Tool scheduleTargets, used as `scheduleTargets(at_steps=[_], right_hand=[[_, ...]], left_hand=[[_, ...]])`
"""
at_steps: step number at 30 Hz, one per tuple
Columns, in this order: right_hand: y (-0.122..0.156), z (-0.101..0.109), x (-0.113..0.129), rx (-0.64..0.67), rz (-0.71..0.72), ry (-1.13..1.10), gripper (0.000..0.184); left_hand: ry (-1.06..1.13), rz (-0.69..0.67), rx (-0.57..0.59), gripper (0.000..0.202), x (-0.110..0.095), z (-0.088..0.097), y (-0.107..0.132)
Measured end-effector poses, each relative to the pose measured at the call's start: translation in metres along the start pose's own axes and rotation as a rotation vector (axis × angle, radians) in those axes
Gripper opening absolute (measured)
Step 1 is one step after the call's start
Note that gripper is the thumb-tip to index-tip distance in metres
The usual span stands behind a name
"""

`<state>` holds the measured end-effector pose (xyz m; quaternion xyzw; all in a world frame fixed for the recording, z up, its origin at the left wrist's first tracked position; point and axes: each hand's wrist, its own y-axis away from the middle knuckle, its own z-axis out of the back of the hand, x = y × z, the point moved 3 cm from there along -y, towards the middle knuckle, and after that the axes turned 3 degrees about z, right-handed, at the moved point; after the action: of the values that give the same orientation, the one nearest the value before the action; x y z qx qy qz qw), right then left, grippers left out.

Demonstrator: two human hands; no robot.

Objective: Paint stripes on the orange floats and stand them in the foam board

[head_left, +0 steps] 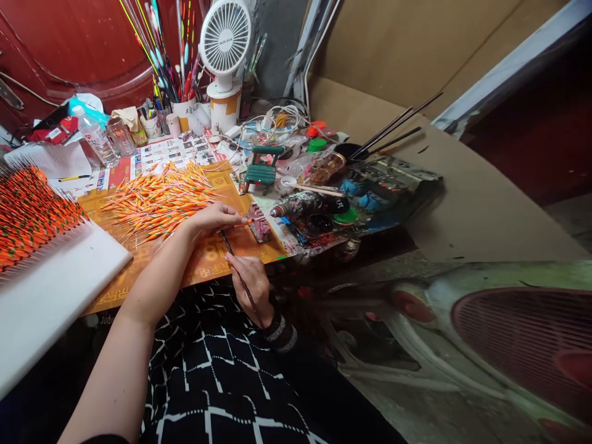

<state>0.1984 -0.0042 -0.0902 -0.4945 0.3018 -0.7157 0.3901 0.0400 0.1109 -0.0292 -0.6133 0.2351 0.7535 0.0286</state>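
Observation:
My left hand (215,219) pinches a thin orange fishing float (240,224) between thumb and fingers, its tip reaching toward a small paint-crusted block (259,223). My right hand (250,287) grips a slender dark paintbrush (234,253), whose tip lies close to the held float. Behind my left hand, a large heap of orange-and-white floats (157,200) covers a yellow-orange printed mat (208,259). To the left, rows of orange floats with dark markings (32,216) stand upright in a white board (50,302).
A white desk fan (224,43), a water bottle (95,135) and a cup of long floats (161,68) stand at the back. A green miniature chair (263,169), a spray can (300,205) and paint pots crowd the right. Cardboard (462,185) lines the right side.

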Motion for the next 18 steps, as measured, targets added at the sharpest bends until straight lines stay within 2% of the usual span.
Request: scheduleTargets(at_steps=[10,18], right_hand=[[0.0018,-0.0022,0.0005,0.069,0.004,0.033,0.047],[0.0027,-0.0020,-0.0004,0.064,-0.009,0.011,0.048]], left_hand=[[0.023,-0.023,0.042,0.051,0.0012,-0.0012,-0.0004],[0.033,-0.011,0.010,0.051,-0.0007,-0.0022,0.0017]])
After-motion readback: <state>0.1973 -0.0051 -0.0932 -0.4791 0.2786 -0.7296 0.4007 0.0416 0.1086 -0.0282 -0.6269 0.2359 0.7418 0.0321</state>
